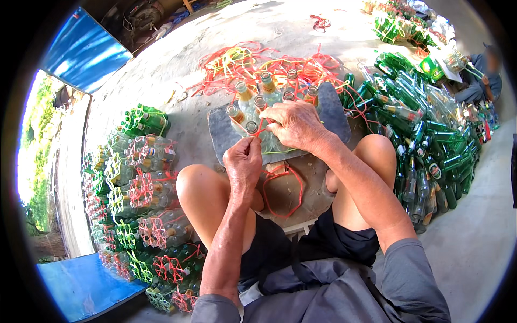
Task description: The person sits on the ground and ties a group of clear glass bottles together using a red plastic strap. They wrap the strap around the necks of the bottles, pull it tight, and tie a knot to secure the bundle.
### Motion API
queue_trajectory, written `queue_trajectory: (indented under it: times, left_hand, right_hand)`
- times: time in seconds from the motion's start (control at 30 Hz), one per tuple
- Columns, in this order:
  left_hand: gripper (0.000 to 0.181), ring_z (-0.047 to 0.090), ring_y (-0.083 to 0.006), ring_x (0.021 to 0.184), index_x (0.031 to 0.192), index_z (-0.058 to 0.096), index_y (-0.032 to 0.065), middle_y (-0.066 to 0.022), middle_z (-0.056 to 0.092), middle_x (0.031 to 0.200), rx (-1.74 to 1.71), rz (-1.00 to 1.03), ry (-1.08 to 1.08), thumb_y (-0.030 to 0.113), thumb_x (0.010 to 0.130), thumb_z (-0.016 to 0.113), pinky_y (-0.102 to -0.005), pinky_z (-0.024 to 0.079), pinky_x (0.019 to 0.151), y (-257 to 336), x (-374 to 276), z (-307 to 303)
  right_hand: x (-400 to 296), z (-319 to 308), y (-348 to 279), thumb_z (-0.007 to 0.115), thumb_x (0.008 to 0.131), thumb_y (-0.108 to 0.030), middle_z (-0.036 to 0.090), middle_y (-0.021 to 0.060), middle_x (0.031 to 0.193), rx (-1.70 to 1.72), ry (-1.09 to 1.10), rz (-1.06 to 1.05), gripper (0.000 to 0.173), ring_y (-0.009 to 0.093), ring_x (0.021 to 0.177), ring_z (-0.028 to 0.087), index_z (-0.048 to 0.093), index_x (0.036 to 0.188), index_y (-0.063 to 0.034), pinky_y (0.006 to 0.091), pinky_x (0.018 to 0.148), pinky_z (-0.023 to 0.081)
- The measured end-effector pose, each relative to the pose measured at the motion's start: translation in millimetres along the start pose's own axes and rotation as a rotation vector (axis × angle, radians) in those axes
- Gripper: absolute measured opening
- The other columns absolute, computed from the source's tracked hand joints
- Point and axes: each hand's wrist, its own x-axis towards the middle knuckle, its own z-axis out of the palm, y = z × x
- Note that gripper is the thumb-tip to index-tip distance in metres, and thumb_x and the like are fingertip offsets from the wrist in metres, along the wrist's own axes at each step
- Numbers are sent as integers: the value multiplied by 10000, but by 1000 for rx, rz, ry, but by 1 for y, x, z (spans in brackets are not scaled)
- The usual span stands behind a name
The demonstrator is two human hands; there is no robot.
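Observation:
Several clear glass bottles (247,97) stand upright in a tight cluster on a dark slab (221,131) in front of me. Red plastic strapping (259,132) runs around the bottle necks. My left hand (243,159) pinches a piece of it between thumb and fingers, just below the nearest bottle mouth (251,127). Over the cluster's right side, my right hand (297,123) has its thumb and forefinger closed on the same strapping; its other fingers rest by the necks and hide some of them. A yellow-green strap (278,152) passes low along the bottles' near side.
Tangled red and yellow strapping (226,60) lies behind the slab. Tied bottle bundles (151,189) are stacked at left. A heap of loose green and clear bottles (432,133) spreads at right. A red strap loop (284,189) lies between my feet. Another person (482,76) sits far right.

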Motion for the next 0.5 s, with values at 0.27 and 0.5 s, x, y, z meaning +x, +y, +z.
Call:
queue_trajectory:
  times: [0.27,0.5]
  left_hand:
    - [181,457,-38,617,946,776,-38,0,529,604,208,86,-87,128,967,707,-278,429,566,10,13,-11]
    - [175,692,-438,695,810,756,47,-226,673,722,418,226,-199,178,889,671,-481,564,660,45,30,-30]
  right_hand:
    - [-1,5,5,724,920,-243,750,46,984,-21,3,19,268,287,971,736,764,1177,-180,460,858,569]
    - [1,4,2,665,949,-255,761,36,1007,-58,-51,34,237,276,975,743,772,1153,-196,461,859,560]
